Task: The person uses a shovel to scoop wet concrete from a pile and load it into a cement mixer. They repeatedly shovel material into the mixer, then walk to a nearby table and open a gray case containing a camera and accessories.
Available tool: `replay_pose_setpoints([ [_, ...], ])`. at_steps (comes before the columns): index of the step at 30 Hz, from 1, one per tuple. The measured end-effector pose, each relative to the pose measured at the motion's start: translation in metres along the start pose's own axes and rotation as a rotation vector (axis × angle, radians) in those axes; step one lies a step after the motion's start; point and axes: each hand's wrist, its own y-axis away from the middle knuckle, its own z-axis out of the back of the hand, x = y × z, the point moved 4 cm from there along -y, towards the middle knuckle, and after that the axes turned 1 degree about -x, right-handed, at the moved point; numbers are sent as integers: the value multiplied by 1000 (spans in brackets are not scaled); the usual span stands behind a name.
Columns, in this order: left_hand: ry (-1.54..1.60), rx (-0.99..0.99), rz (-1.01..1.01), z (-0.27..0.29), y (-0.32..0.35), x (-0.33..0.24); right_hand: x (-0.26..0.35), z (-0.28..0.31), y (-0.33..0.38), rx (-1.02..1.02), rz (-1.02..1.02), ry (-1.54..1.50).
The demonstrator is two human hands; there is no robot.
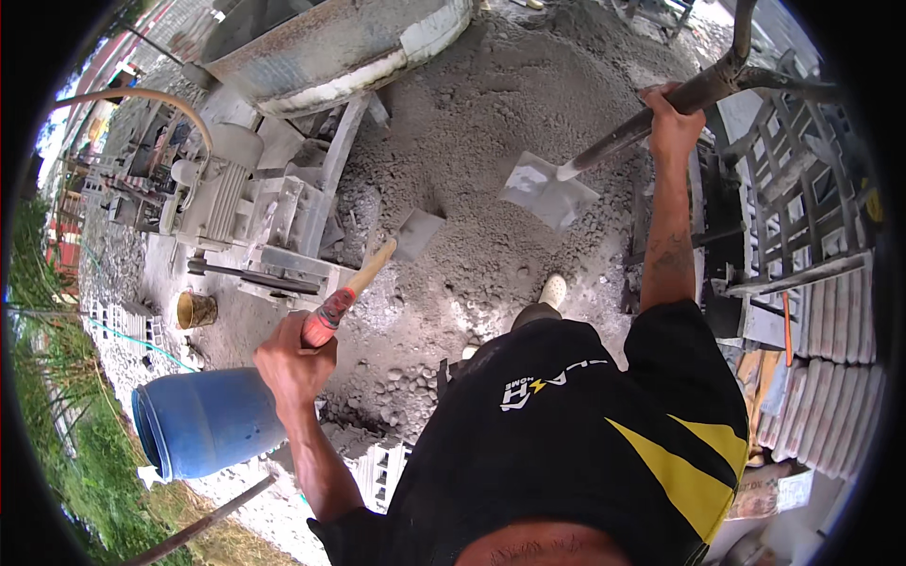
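At lower left of the head view, the left hand [293, 363] is shut tight round the red-wrapped end of a wooden-handled shovel [363, 278], fingers curled fully about the grip, knuckles up. The handle runs up & right from the fist to a small grey blade [416, 233] whose tip sits in the grey sand/gravel pile [491, 123]. Across the frame, upper right, the right hand [672, 115] is closed over the dark handle of a 2nd shovel [651, 118]; arm stretched up, fingers wrapped over the shaft. That shaft slants down & left to a wider pale blade [545, 191] lying on the pile, w/ grey mix around it. Both blades are well apart, the small one left & lower, the wide one right. Between the arms: the person's black shirt w/ yellow patches [585, 434], and one light-coloured shoe [552, 291] standing at the pile's near edge. Just below the left hand lies a blue plastic barrel [203, 420] on its side, open end toward the grass. Further left, a small rusty bucket [195, 309] on the ground. Upper left, a grey machine w/ motor & frame [255, 203], and above it the drum of a concrete mixer [330, 47], rim near the pile's top. Right side: a metal rack/mould frame [802, 189] and rows of pale concrete blocks [835, 358] beside it.
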Motion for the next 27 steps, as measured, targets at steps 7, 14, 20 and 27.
replay_pose_setpoints([
  [7, -139, 69, 446, -89, 11, 82, -52, 10, 17, 197, 30, -62],
  [14, -136, 121, 473, -95, 8, 79, -151, 24, -6, 616, -363, 159],
  [20, -60, 164, 438, -120, -19, 32, -264, 77, 7, 173, -520, 313],
  [27, 27, 382, 520, -151, -69, -63, -356, 138, 18, 51, -549, 150],
])
